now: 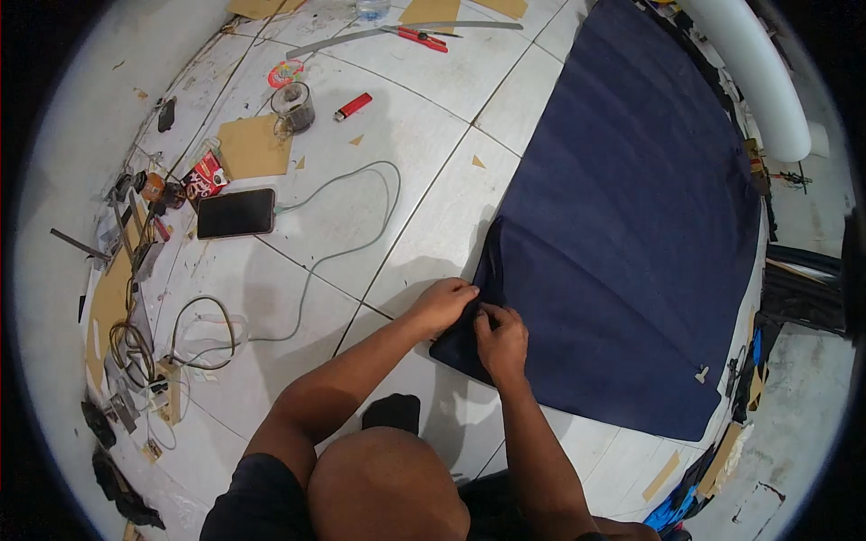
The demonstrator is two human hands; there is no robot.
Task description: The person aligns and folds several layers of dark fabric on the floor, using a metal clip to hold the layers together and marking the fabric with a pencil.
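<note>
A large sheet of navy-blue fabric [631,198] lies spread over the tiled floor on the right. Along its near left side a strip of the edge is turned up and folded over, looking darker there. My left hand [448,302] pinches this edge from the left, its fingertips on the fold. Close beside it, my right hand [502,341] lies over the fabric with curled fingers, thumb and forefinger pinching the same fold. Whatever is between the fingertips apart from fabric is too small to make out. A small metal clip [702,373] sits near the fabric's right corner.
On the left lie a phone [236,214] with a cable, a red carton [207,176] and a glass mug [293,106]. A red lighter [353,106] and red-handled cutter [422,39] are farther off. A white pipe [758,72] stands at the upper right.
</note>
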